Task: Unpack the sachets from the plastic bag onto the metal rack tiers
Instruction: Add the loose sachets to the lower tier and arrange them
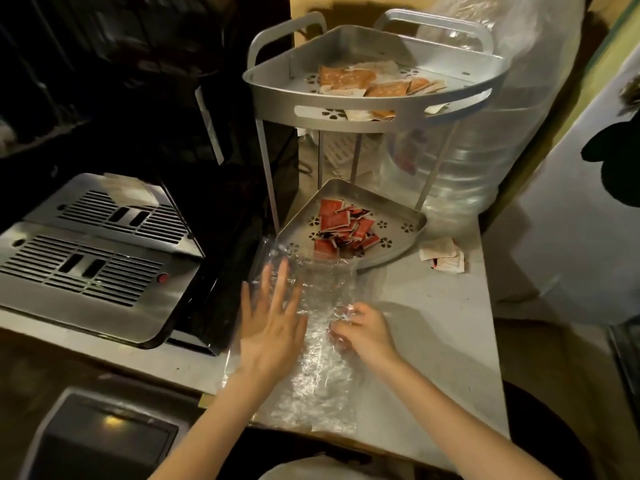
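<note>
A clear plastic bag [318,372] lies flat and crumpled on the grey counter in front of the two-tier metal rack. My left hand [268,327] rests flat on the bag's left part, fingers spread. My right hand [360,332] pinches a crumpled fold of the bag near its middle. The rack's lower tier [398,249] holds a heap of red sachets [341,228]. On the upper tier [381,114] lie orange and pale sachets [367,83]. I see no sachets inside the bag.
Two pale sachets [441,259] lie on the counter right of the lower tier. A steel coffee machine [86,258] stands at the left. A large clear water bottle [485,157] stands behind the rack. A dark screen device [100,434] sits at the near left.
</note>
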Demonstrator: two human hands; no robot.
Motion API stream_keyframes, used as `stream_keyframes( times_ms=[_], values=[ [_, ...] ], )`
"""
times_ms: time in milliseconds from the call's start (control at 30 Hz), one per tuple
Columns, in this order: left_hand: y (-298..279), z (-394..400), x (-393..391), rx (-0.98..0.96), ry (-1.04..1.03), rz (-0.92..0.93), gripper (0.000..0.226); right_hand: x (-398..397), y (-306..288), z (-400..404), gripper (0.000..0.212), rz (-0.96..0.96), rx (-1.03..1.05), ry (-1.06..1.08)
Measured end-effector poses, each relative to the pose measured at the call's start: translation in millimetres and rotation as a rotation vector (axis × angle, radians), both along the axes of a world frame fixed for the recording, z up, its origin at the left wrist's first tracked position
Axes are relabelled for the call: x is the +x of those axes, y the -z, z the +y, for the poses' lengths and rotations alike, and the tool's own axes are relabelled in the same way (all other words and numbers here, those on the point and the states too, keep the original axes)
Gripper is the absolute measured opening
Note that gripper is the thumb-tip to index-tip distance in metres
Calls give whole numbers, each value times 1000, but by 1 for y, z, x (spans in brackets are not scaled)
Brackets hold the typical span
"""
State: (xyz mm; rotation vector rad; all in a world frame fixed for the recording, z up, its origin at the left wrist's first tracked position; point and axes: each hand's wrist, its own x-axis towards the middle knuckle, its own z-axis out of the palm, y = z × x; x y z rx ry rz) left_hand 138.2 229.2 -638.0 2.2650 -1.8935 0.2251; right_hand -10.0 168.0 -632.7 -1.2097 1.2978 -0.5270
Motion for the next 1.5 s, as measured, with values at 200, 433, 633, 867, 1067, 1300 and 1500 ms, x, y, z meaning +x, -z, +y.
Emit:
stream_keyframes(
  times_ms=[200, 433, 633, 867, 1067, 1300, 1500],
  values=[
    [26, -14, -1, 201, 49, 204, 59, 0, 16, 9, 85, 358, -279, -81],
    [43, -17, -3, 290, 24, 247, 61, -2, 30, 11, 60, 686, -994, -338],
    [46, -21, 3, 369, 38, 236, 68, -5, 40, -1, 71, 830, -920, -593],
    [38, -27, 8, 503, 50, 278, 85, -24, 47, -18, 82, 775, -868, -737],
    [10, -42, 2, 642, -11, 138, 71, -39, 37, -36, 69, 483, -677, -741],
    [-48, -82, -63, 484, 38, -59, 25, -92, 2, -79, 32, 468, -744, -386],
    [-51, -150, -114, 157, 350, 192, 32, -135, -6, -120, 38, 568, -666, -101]
  ],
)
